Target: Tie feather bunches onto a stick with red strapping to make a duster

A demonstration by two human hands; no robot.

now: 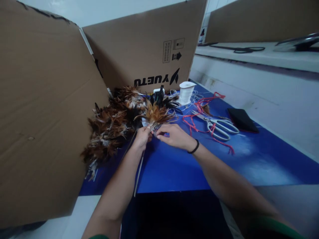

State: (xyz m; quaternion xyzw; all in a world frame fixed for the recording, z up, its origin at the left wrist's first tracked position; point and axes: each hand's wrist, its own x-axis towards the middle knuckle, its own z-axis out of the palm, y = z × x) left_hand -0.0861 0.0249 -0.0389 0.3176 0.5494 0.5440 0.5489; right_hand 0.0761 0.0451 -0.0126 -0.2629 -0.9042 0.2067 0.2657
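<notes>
A bunch of orange-brown feathers [156,114] fans out just beyond my two hands. My left hand [143,136] is closed around the base of that bunch, and a thin pale strip [139,174] hangs from below it toward the table's near edge. My right hand [171,135], with a dark band at the wrist, bends its fingers and thumb together at the same base; what they pinch is too small to make out. A large heap of brown feathers [107,124] lies left of my hands. Dark glossy feathers [158,97] stand behind the bunch.
Tall cardboard panels [139,46] stand at the left and back. A white spool [186,93], red ribbon [191,124], scissors [219,127] and a black flat case [242,120] lie on the blue table [174,172]. Dark scissors [249,49] rest on the ledge behind.
</notes>
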